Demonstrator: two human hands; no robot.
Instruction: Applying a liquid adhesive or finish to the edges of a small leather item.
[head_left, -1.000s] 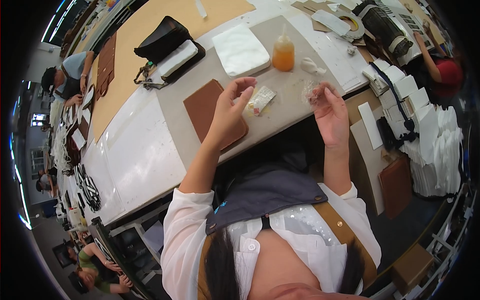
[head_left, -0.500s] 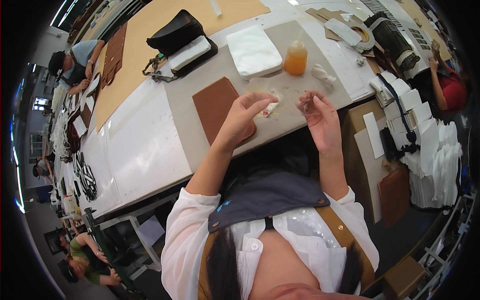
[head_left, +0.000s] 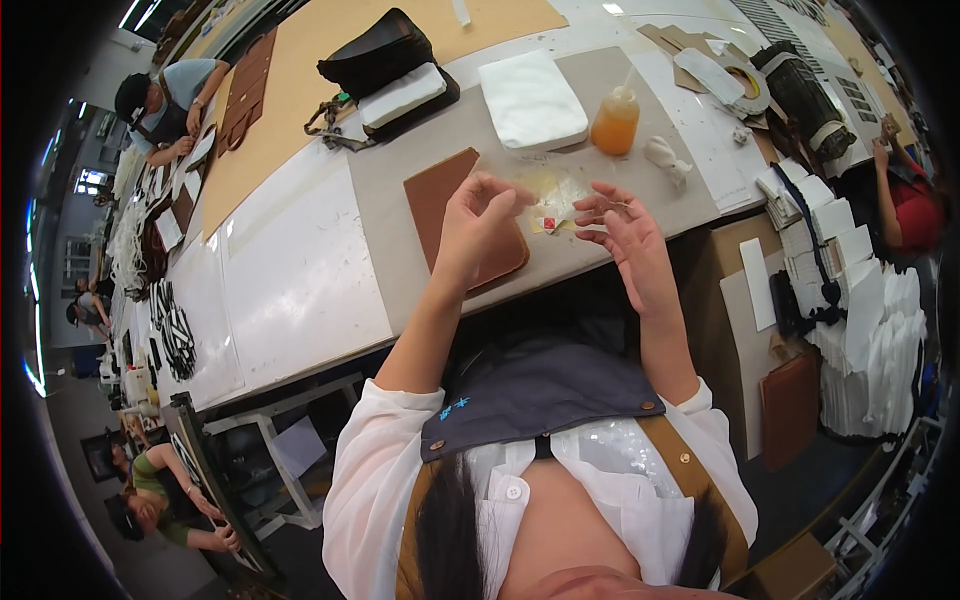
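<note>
My left hand (head_left: 478, 225) hovers over the right part of a brown leather panel (head_left: 440, 205). Its thumb and index finger come together, the tips blurred; whatever they may pinch cannot be made out. To its right, my right hand (head_left: 632, 250) is raised with fingers loosely curled and apart. A thin pale strand or glint shows by its fingers, too fine to name. Between and beyond the hands, a crumpled clear plastic piece (head_left: 560, 190) with yellowish patches and a small red-and-white mark lies on a grey work mat (head_left: 375, 220).
Behind the mat's contents stand a white padded block (head_left: 530, 100), an orange-filled squeeze bottle (head_left: 615, 120) and a crumpled white wad (head_left: 667, 158). A black bag (head_left: 375, 60) lies back left. White stacks (head_left: 860, 300) stand at right. Co-workers sit left and far right.
The view has shifted, moving the table things rightward. My right hand's fingers have spread from a tighter curl. My left hand stays pinched, now with blurred fingertips.
</note>
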